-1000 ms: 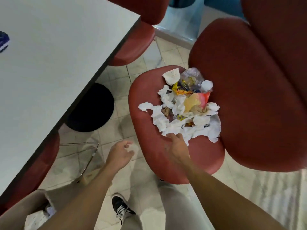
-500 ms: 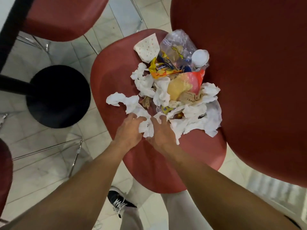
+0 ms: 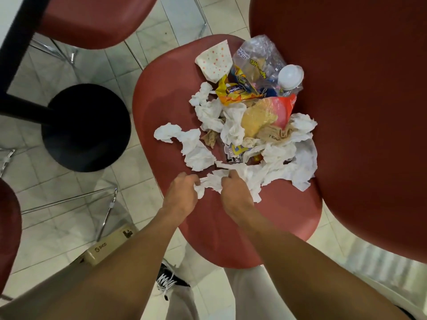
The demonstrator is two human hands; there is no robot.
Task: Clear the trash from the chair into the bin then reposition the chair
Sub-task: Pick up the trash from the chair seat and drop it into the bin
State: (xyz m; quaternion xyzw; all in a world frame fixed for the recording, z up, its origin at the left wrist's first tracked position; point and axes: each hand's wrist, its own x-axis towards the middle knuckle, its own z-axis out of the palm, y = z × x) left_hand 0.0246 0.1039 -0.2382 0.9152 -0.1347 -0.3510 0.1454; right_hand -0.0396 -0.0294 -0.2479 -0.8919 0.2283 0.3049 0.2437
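fingers (image 3: pixel 227 179) of both hands grip tissue (image 3: pixel 213 181) | on chair (image 3: pixel 161 116)

The chair seat (image 3: pixel 166 125) is smooth red plastic with a dull sheen. On it lie crumpled white paper tissues (image 3: pixel 196 148), a glossy yellow snack wrapper (image 3: pixel 233 91) and a crinkled clear plastic bag (image 3: pixel 258 56). Beside it, chrome metal chair legs (image 3: pixel 106 215) shine.

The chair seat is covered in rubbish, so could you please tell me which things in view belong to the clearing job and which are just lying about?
Part of the job:
- red chair
- crumpled white napkins, gripped by left hand and right hand
- clear plastic bag
- yellow snack wrapper
- dotted paper cup

Just lying about:
- black table base
- cardboard box on the floor
- neighbouring chair
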